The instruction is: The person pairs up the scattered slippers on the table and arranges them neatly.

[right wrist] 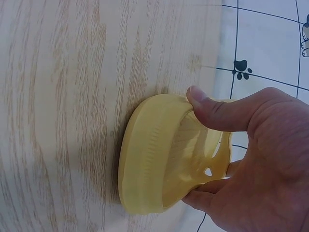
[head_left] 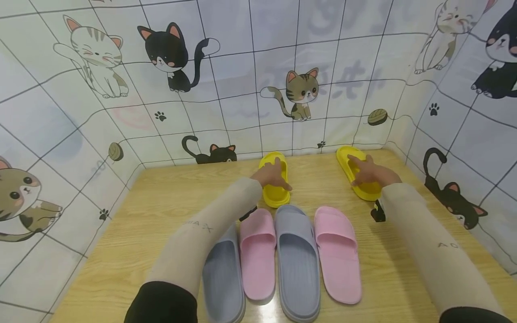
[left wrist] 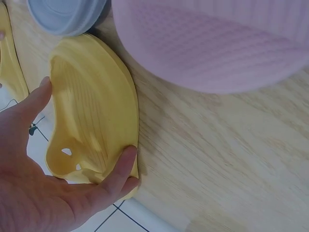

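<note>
Nearest the person, four ridged foam slippers lay in a row on the pale wooden tabletop, grey, pink, grey, pink, partly under beige sleeves with faint lettering I could not read. Beyond them the left hand gripped the left yellow foam slipper, thumb and fingers curled round its edges, just past the row's toes. The right hand clasped the right yellow foam slipper likewise, near the cat-printed backdrop, bare wood between the pair.
</note>
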Tool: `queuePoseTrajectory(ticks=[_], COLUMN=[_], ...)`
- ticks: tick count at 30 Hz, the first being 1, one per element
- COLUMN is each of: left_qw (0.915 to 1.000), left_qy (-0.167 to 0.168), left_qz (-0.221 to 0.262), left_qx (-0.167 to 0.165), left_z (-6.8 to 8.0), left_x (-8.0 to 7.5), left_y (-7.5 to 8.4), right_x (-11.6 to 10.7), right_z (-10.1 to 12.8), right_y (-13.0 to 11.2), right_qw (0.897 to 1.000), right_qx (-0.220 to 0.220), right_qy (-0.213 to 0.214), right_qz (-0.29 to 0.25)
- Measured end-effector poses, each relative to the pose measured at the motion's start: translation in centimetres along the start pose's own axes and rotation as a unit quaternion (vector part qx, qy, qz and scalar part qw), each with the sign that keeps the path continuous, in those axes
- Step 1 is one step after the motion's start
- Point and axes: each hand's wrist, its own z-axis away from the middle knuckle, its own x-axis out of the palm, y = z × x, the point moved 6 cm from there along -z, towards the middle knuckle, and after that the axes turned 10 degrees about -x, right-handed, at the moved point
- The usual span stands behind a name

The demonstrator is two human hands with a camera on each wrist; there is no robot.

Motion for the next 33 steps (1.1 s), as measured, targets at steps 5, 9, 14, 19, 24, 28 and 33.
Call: queuePoseTrajectory(ticks=[5,9,14,19,24,28,33], left_qw=[1.0000,0.9999,0.9996,0.9981,0.9966,0.9961,0.9955], left_qy=[0.008,0.015,0.020,0.025,0.031,0.027,0.026], left_qz=[0.001,0.000,0.012,0.042,0.044,0.045,0.034], left_qx=[0.006,0.009,0.016,0.037,0.062,0.072,0.085], left_z=[-0.5,-0.9,-1.0,-0.8,-0.8,-0.9,-1.1], left_x=[0.3,0.5,0.7,1.0,1.2,1.4,1.7], left_y=[0.4,0.6,1.0,1.6,2.7,3.5,4.4], right_x=[0.1,0.0,0.0,0.0,0.0,0.1,0.1], right_z=[0.0,0.1,0.3,0.3,0.0,-0.2,-0.1], right_y=[0.2,0.2,0.1,0.0,-0.1,0.0,0.0], right_qw=[1.000,1.000,1.000,1.000,1.000,1.000,1.000], right_qx=[0.006,0.011,0.015,0.013,0.014,0.018,0.018], right_qy=[-0.002,-0.003,-0.006,-0.005,-0.005,-0.007,-0.008], right_qz=[-0.009,-0.006,0.001,0.001,-0.005,-0.011,-0.008])
